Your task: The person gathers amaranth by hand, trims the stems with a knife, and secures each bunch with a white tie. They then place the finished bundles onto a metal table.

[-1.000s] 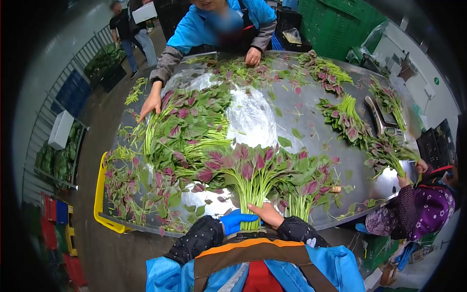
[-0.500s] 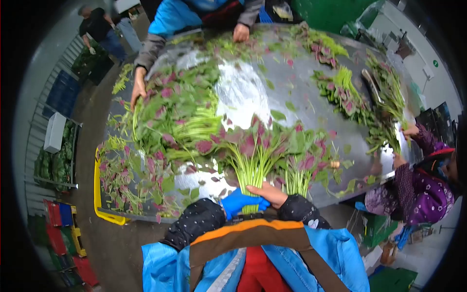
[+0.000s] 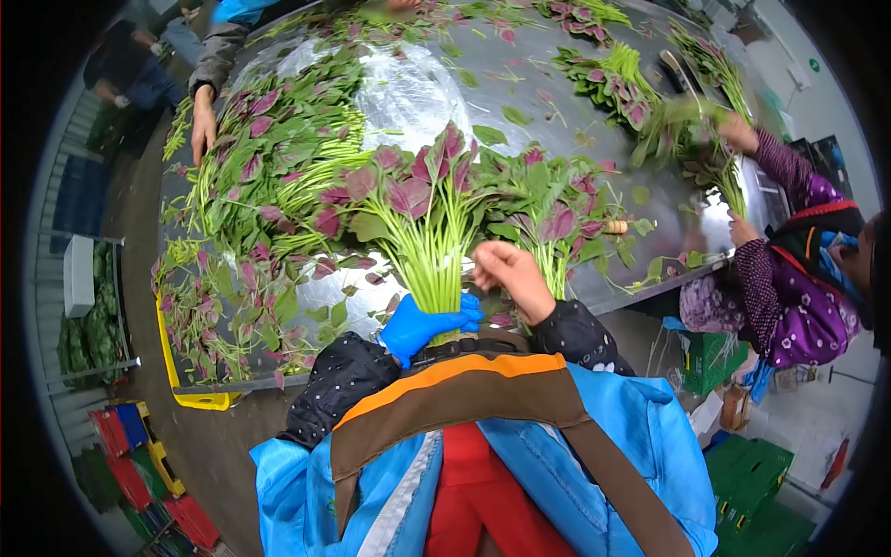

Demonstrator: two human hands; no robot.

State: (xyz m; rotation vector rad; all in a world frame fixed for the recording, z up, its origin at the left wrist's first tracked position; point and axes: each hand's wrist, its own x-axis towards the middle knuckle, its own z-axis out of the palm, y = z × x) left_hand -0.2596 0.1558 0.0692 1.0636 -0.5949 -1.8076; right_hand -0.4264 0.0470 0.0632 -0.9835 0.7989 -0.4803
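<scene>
My left hand [image 3: 422, 325], in a blue glove, wraps round the lower stems of an upright bunch of leafy greens [image 3: 429, 241] with green and purple leaves, close to my waist. My bare right hand [image 3: 512, 277] is just right of those stems, off the bunch, its fingers loosely bent and parted with nothing visible in them. Behind it a second bunch [image 3: 548, 218] lies on the metal table [image 3: 520, 84]. To the left spreads a large heap of loose greens [image 3: 278, 176], with scattered stems and leaves [image 3: 237, 306] nearer the table's edge.
Across the table a co-worker's hand [image 3: 203, 125] rests by the heap. At right another person in a purple patterned top [image 3: 807, 306] handles greens. A knife [image 3: 682, 74] and finished-looking bunches [image 3: 617, 84] lie there. Green crates [image 3: 747, 473] stand on the floor.
My right hand has come off the stems and moved slightly up; my left hand keeps the bunch. The view has shifted. The person at right has lifted a hand with greens.
</scene>
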